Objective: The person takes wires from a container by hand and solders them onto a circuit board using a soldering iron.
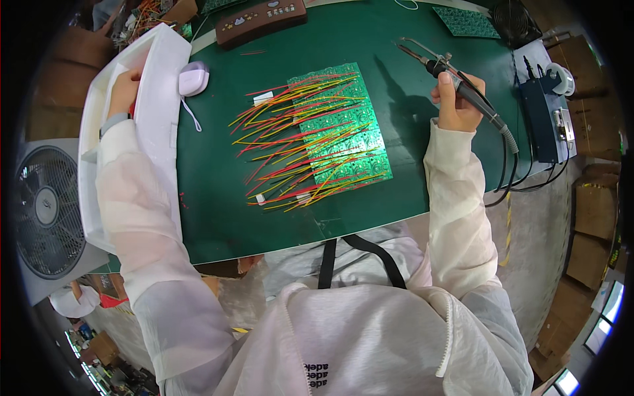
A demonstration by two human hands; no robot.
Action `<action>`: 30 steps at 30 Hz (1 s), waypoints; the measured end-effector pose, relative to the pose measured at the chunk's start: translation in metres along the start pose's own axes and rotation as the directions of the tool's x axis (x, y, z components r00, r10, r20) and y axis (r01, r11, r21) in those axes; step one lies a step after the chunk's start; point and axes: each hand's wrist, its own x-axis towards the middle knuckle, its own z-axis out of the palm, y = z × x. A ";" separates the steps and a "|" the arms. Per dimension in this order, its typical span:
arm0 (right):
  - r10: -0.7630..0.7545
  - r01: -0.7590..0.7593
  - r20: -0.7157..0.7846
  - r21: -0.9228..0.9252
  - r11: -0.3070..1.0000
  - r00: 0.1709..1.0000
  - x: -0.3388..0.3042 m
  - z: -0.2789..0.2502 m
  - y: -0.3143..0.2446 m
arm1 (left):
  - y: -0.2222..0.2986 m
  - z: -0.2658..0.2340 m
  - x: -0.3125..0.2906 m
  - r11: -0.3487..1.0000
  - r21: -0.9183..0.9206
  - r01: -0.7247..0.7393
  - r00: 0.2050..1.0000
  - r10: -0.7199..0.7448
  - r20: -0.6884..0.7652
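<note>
My right hand (459,102) is closed around the handle of a soldering iron (477,99), with the thumb on top. The iron's tip and a thin metal wire guide point up and left, above the table and apart from the board. A green circuit board panel (376,148) lies in the middle. Red, yellow and black wires (264,142) run in rows from it past its left edge. Inside a white foam tray (165,49) at the left is my left hand (124,91), its fingers curled downward and mostly hidden. Something red shows beside that hand; I cannot tell whether it is gripped.
A purple earbud case (193,80) with a strap lies beside the tray. At the back are a brown case (261,23) and another circuit board (465,23). A blue soldering station (545,115) with a solder spool stands right, its cables trailing. Left is a fan (46,204).
</note>
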 end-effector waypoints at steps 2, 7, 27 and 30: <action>-0.003 0.003 -0.009 0.001 1.000 1.000 0.001 -0.001 0.001 | -0.005 0.000 0.001 0.997 -0.068 0.047 0.999 -0.046 0.016; -0.002 0.002 -0.017 -0.006 1.000 1.000 0.001 -0.003 0.001 | 0.007 -0.006 -0.004 0.932 -0.334 0.138 0.986 -0.162 -0.044; 0.034 -0.034 -0.005 0.009 0.999 0.999 -0.002 0.000 -0.002 | 0.032 -0.013 -0.010 0.987 -0.162 0.019 0.922 -0.080 -0.380; 0.050 -0.050 -0.003 -0.003 0.999 0.999 -0.004 0.001 -0.002 | 0.069 -0.016 -0.012 0.944 -0.248 -0.216 0.818 0.037 -0.574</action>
